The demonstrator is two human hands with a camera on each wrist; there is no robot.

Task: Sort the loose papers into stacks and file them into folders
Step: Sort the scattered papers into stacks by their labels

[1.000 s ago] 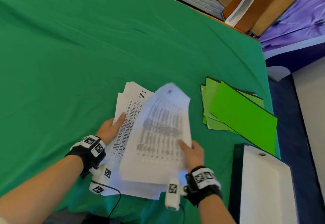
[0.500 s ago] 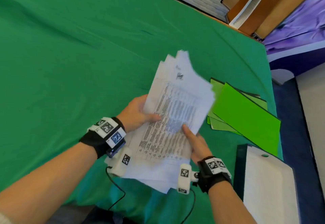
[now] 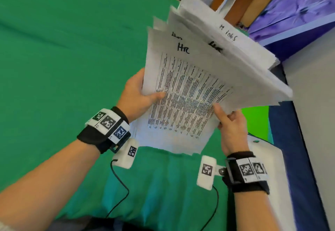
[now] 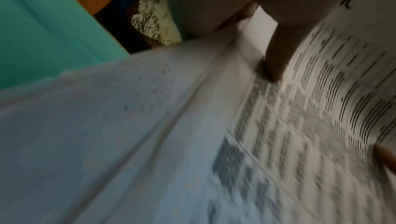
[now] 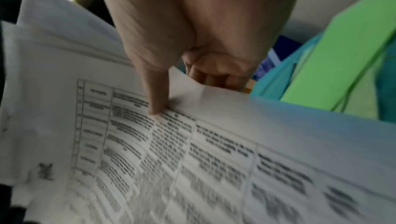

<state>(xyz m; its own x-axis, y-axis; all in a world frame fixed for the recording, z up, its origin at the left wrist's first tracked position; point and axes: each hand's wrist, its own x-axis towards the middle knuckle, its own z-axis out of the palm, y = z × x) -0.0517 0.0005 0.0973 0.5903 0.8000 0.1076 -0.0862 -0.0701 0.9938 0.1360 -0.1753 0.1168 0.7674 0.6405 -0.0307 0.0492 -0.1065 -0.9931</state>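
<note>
While both hands hold it off the green tablecloth (image 3: 54, 58), a stack of printed papers (image 3: 190, 93) fills the centre of the head view, its sheets fanned toward the upper right and the top page marked "HR" above a table of text. The left hand (image 3: 136, 96) grasps the stack's left edge, thumb on the top page; the right hand (image 3: 230, 123) pinches the lower right edge. Bright green folders (image 3: 257, 120) show in a gap at right centre, beneath the papers, with a white binder (image 3: 272, 158) at lower right.

From the left wrist, blurred, the papers (image 4: 278, 126) cover the lower right, the left hand's thumb (image 4: 276, 55) pressed on the printed page.

From the right wrist, the right hand's thumb (image 5: 154, 92) presses the top page of the papers (image 5: 193, 160), fingers curled behind the edge; the folders (image 5: 342, 58) lie at upper right.
</note>
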